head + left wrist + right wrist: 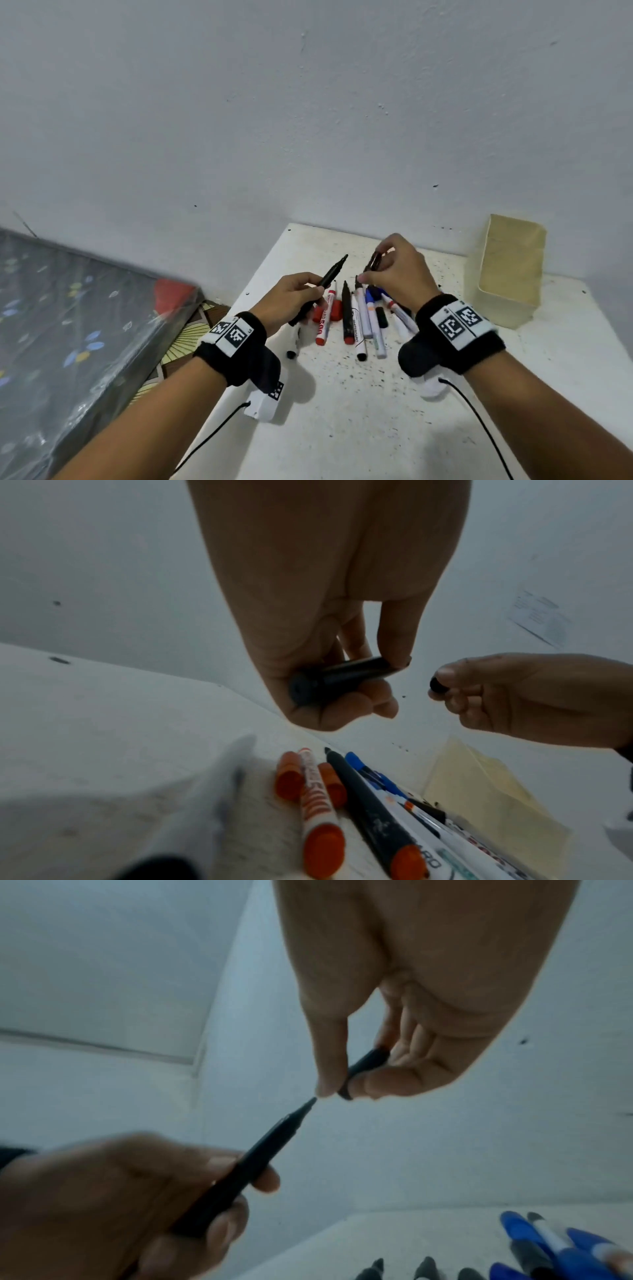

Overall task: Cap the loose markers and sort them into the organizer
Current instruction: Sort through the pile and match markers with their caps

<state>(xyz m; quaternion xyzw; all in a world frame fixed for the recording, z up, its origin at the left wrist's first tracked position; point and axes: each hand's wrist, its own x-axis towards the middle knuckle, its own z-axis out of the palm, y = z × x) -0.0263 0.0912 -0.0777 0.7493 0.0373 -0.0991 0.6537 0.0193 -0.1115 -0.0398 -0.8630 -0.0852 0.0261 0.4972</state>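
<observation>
Left hand [294, 294] curled round a black marker [329, 277], uncapped, tip pointing up and toward the far edge of the table [342, 394]. Right hand [399, 270] pinching a black cap [374, 261] between thumb and fingertips, above the pile of markers [363, 318] near the far edge. Cap and tip apart, not yet joined. Beige organizer [510, 274] standing at the far right corner, nothing visible inside.

Possible troubles, as a judgement only:
- Cap mouth not in line with the tip: tip then sliding along the rim or onto the thumb, leaving ink on skin.
- Pinch on the cap rather light and short: cap could slip and fall among the pile, where other black caps and pens make it hard to find.
- Push too weak: cap sitting loose, coming off later in the organizer.
- Right wrist low over the pile: could roll markers toward the table edge.

Between the views:
- Head view: whole layout, organizer, red caps [335, 310] lying loose beside a red marker [325, 317]; gap between tip and cap hard to judge.
- Right wrist view: tip just beside the thumb, cap mouth turned toward it, close but not touching.
- Left wrist view: only the rear end of the marker in the curled fingers [359, 696]; tip hidden.
</observation>
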